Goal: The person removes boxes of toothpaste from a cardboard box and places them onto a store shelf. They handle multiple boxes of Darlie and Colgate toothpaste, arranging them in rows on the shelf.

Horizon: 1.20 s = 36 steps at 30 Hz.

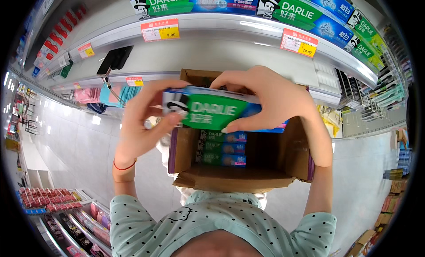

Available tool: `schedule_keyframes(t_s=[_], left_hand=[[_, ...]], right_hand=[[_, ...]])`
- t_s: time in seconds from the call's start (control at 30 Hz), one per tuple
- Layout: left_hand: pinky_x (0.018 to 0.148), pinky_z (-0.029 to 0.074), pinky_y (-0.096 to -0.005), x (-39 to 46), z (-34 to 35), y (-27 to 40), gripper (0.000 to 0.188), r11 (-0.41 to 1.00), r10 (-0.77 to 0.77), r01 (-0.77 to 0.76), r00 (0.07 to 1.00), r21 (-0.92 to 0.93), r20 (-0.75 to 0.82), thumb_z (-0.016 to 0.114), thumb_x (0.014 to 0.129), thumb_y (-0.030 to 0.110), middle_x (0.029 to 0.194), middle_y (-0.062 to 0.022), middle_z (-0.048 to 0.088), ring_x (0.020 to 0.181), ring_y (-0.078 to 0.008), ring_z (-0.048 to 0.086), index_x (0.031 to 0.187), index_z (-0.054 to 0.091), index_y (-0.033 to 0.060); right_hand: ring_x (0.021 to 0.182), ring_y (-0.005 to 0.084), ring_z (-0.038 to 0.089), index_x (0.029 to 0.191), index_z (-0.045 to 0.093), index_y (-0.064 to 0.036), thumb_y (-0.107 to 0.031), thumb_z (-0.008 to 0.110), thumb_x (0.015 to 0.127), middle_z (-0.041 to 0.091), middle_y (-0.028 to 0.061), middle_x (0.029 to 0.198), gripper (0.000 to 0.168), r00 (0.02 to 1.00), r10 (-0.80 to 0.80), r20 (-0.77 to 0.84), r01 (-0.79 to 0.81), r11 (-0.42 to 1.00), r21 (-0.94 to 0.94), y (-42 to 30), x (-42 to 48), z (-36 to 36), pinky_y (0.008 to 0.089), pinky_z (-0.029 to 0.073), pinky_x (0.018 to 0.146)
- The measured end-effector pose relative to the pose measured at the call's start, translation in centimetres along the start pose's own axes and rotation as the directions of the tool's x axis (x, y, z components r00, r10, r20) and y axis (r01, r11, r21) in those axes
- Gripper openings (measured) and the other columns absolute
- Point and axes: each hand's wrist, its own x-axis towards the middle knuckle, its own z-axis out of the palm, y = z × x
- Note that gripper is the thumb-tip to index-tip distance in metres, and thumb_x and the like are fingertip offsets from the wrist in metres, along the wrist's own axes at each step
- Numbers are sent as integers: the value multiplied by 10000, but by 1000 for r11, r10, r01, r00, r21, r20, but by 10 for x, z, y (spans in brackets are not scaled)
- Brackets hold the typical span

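Observation:
Both my hands hold a Darlie toothpaste box (212, 111), green, blue and white, above an open cardboard carton (232, 182). My left hand (149, 121) grips its left end, thumb on the front face. Around its right part is my right hand (265, 97), fingers over the top edge and thumb on the front. Inside the carton, at the left, several similar toothpaste boxes (224, 149) lie in a row. Part of the carton's far side is hidden behind the held box and my right hand.
More Darlie boxes (222, 3) stand on the upper shelf, whose edge carries price tags (298, 43). A black phone-like object (114, 59) on a strap rests on the lower shelf. Toothbrush packs hang at the right (378, 102). Display racks (49, 199) stand at lower left.

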Motion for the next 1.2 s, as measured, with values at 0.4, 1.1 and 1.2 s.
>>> schedule_keyframes(t_s=[0.4,1.1,1.2], left_hand=[[954,365,-281,-24,-71,-9,486,996,64,-52,985,78,-161,569,827,168,1282,-141,473,1119,-173,480,1244,452,-52],[669,518,-260,7,-169,-23,390,992,63,-126,616,-20,-785,557,925,295,981,-94,615,813,-134,604,1142,569,-29],[734,504,-261,43,-191,-25,413,995,56,38,587,97,-808,579,907,335,1040,-74,609,925,-124,586,1179,588,25]], right_hand=[[780,62,591,1134,567,-15,-74,774,712,648,65,974,473,975,-24,-223,115,906,406,2,3,1,189,488,606],[551,59,509,1332,372,-70,-31,630,822,570,17,738,573,997,-5,-82,40,902,430,-12,11,21,198,431,521],[542,62,510,1330,371,-68,-44,623,828,573,19,741,562,1000,-6,-28,16,914,406,-9,12,23,198,429,516]])
